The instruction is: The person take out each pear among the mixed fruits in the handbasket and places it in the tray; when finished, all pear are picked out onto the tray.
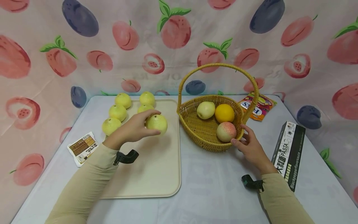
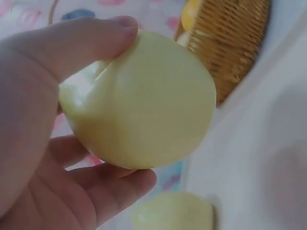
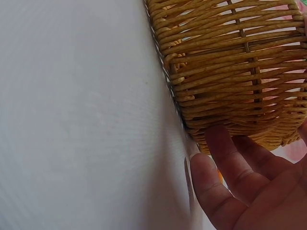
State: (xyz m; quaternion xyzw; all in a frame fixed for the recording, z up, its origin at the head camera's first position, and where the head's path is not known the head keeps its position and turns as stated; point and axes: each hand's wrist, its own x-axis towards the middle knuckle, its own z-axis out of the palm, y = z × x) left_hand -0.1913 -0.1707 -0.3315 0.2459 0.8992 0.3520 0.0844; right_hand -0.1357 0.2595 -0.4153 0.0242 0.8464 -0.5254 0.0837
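My left hand [image 1: 134, 126] holds a round, pale yellow-green pear [image 1: 157, 123] above the tray [image 1: 156, 168], with thumb and fingers around its sides. The left wrist view shows the same pear [image 2: 148, 105] close up, the thumb on its upper side and fingertips beneath. Several similar pears [image 1: 117, 112] are grouped at the tray's back left. My right hand [image 1: 253, 149] grips the right side of the wicker basket [image 1: 195, 132], thumb at the rim; the right wrist view has its fingers against the weave [image 3: 225, 76]. Inside lie another pear [image 1: 205, 110], an orange [image 1: 224, 113] and a peach [image 1: 226, 132].
The basket's tall arched handle [image 1: 218, 65] rises above its rim. Behind it on the right lies a colourful snack packet [image 1: 258, 105]. A black-and-white pasta box [image 1: 289, 152] lies at the far right, and a flat brown-and-white packet [image 1: 83, 148] sits left of the tray.
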